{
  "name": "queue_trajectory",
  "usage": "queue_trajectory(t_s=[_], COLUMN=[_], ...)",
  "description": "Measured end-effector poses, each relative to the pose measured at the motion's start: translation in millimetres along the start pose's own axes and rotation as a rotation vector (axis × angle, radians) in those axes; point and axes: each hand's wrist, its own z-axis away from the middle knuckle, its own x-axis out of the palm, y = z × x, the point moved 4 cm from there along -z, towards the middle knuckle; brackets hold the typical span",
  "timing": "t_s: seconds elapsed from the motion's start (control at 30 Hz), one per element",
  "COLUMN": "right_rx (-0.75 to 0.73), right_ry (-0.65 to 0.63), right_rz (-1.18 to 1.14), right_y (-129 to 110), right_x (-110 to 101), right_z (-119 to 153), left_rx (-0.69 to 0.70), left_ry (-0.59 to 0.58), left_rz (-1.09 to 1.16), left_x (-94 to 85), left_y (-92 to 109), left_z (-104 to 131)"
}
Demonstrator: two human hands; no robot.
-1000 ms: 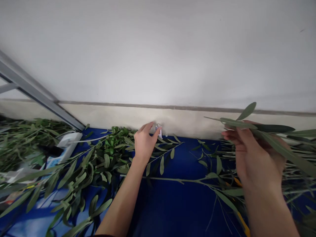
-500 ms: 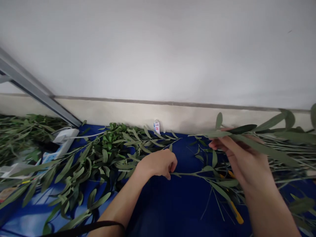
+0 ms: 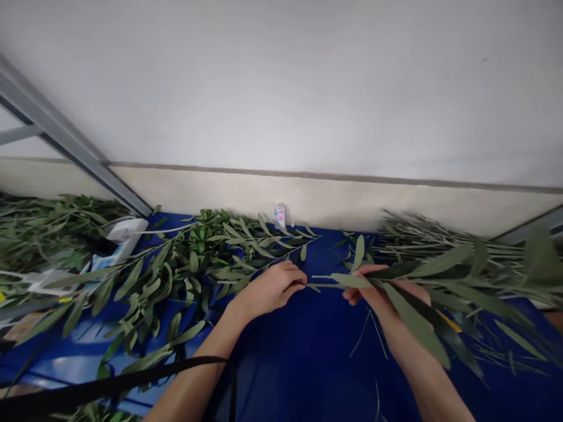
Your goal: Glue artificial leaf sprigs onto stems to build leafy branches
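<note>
My left hand (image 3: pixel 277 287) is closed in a pinch at the bare end of a thin green stem (image 3: pixel 325 285). That stem runs right into my right hand (image 3: pixel 382 293), which is wrapped round leafy branches (image 3: pixel 453 264) with long, narrow grey-green leaves. A second cut stem end pokes out leftward just above it. Leaves partly cover my right fingers, and the branches' tips trail off to the right. Beyond and left of my left hand, leafy cuttings (image 3: pixel 153 287) lie spread on the blue tabletop (image 3: pixel 281 363).
Thin bare stems (image 3: pixel 422 234) are heaped against the wall (image 3: pixel 343 202) at the right. A white power strip (image 3: pixel 118 249) with plugs and cords lies left, near a metal post (image 3: pixel 88 149). A small label tag (image 3: pixel 280 216) is at the wall's foot. A black strap (image 3: pixel 132 378) crosses lower left.
The stem pinched in my left hand has moved up beside the branches in my right hand. My right hand has come left and lower, closer to my left. The view has shifted slightly.
</note>
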Motion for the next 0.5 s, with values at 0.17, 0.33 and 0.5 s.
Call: queue_trajectory(t_s=[0.17,0.33,0.5], right_rx=[-0.063,-0.082,-0.073], right_ry=[0.003,0.084,0.084], right_rz=[0.118,0.054,0.048], right_y=[20,36,42], right_x=[-8,-19,-18], right_z=[19,17,13], left_rx=[0.032,0.039,0.038], left_ry=[0.097,0.153,0.182], left_rz=[0.013,0.031,0.051], left_x=[4.0,4.4,3.8], left_y=[-1,-4,-4], left_z=[5,6,7])
